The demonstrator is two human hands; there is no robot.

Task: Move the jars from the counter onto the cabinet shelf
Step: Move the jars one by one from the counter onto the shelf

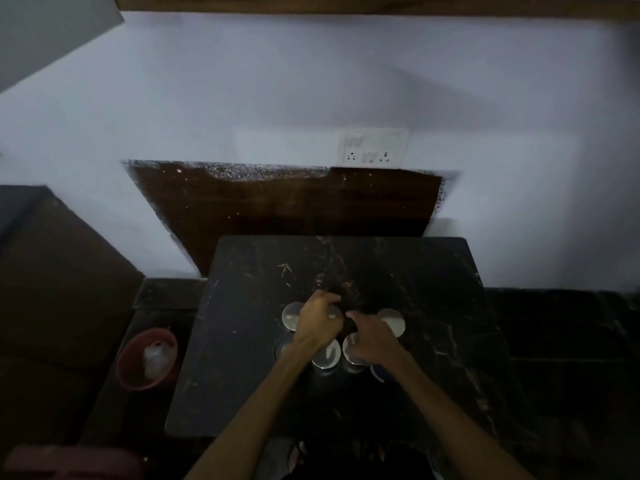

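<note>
Left hand (320, 323) curls its fingers over a steel-lidded jar (293, 316) at the cluster's 10 o'clock; blur hides whether it truly grips. Right hand (369, 336) hovers, fingers bent, above the middle jars (351, 351); I cannot tell if it holds one. The jars stand tightly packed on the dark marble counter (433, 306), so lifting one could topple neighbours. Bare counter lies toward 12 o'clock; the near edge sits at 6.
</note>
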